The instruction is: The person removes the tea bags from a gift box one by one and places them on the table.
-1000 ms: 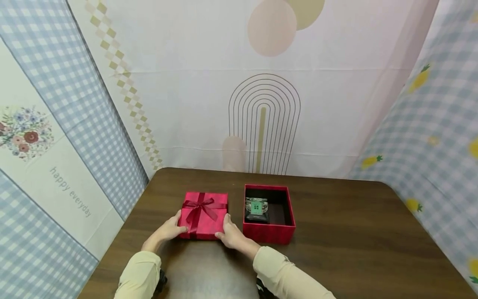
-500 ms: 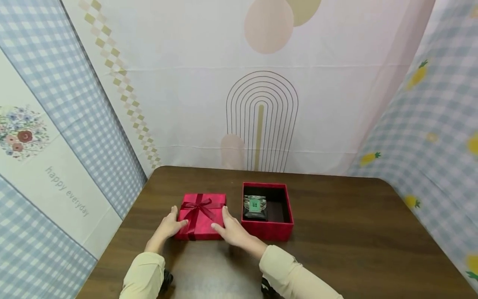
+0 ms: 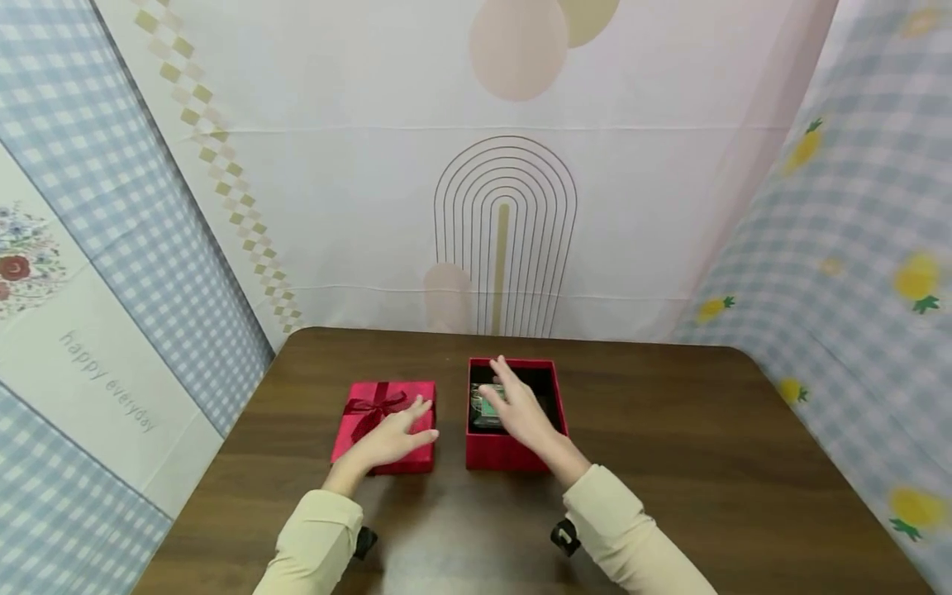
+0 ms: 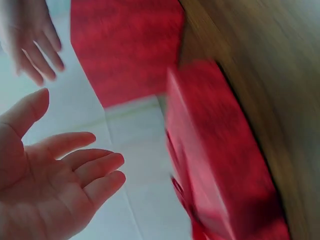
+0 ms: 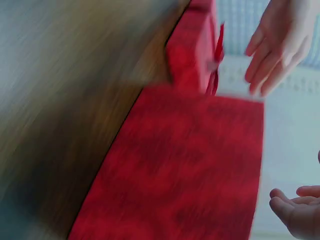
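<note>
Head view shows left hand (image 3: 390, 438) above lid (image 3: 360, 421), right hand (image 3: 522, 411) above box (image 3: 504, 452), fingers spread.

Red lid (image 3: 349, 434), darker red ribbon (image 3: 374, 406); red box (image 3: 509, 454), black inside; brown wood-grained table (image 3: 669, 446).

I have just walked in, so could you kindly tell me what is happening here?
Nothing is being gripped at this moment. A person's open left hand hovers above a square red lid with a dark-red ribbon bow, lying on the brown wood-grain table. The open right hand hovers above an uncovered red box beside the lid; a green-labelled dark packet sits inside.
</note>
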Demonstrator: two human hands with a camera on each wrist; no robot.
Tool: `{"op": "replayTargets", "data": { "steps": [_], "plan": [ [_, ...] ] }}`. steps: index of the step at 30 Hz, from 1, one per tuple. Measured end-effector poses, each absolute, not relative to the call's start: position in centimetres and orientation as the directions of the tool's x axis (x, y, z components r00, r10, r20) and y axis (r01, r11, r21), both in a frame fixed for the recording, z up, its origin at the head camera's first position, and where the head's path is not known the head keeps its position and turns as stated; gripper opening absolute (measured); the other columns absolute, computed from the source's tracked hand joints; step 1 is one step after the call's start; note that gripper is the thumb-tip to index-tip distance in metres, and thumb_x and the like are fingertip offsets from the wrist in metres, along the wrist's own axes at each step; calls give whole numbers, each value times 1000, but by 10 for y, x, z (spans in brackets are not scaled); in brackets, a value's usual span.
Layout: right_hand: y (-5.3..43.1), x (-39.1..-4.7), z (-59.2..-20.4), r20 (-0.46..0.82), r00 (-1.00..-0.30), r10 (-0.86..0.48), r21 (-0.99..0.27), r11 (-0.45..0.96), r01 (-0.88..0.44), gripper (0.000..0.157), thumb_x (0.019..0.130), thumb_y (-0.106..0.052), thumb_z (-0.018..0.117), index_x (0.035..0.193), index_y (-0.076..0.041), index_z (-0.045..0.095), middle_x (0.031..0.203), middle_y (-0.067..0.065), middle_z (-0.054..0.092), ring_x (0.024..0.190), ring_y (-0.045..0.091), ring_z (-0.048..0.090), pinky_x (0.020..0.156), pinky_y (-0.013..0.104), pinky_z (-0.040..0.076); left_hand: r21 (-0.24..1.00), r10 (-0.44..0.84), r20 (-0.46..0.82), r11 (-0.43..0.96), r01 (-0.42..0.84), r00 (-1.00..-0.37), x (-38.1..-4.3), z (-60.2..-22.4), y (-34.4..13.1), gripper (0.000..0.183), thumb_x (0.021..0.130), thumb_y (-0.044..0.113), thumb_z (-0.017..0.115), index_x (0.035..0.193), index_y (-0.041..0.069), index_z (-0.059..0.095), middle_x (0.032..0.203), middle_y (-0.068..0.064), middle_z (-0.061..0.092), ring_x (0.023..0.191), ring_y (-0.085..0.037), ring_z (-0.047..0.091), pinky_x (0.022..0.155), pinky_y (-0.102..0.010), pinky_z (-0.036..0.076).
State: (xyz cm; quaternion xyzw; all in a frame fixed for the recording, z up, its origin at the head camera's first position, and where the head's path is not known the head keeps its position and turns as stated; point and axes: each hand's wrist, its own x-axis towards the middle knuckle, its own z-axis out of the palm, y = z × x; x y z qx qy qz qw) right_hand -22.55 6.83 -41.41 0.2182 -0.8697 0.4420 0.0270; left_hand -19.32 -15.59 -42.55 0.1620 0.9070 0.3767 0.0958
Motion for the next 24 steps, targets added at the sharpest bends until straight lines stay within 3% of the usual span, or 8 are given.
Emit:
{"op": "replayTargets", "data": {
  "steps": [8,14,24],
  "plan": [
    [103,-243,-433,236,-934,-268,-684,637,-355,44,95,-14,48,134,4,42,140,23,36,115,35,50,97,49,36,734,393,35,614,290,-919,-198,-424,-113,65,92,29,52,143,-1,24,148,-26,13,132,-39,26,104,-51,25],
    [105,-245,-444,234,-930,-284,-582,725,-368,34,92,-5,49,124,7,51,129,26,48,119,36,46,96,48,37,738,392,47,607,296,-919,-200,-435,-98,66,92,33,50,143,1,23,148,-27,11,129,-46,26,101,-57,25],
    [96,-252,-448,2,-935,-354,-505,807,-306,34,92,-6,47,124,7,51,122,23,54,114,34,51,93,46,41,740,375,62,605,295,-925,-200,-453,-86,63,93,26,52,140,-6,27,145,-32,13,127,-48,28,101,-56,27]
  ]
}}
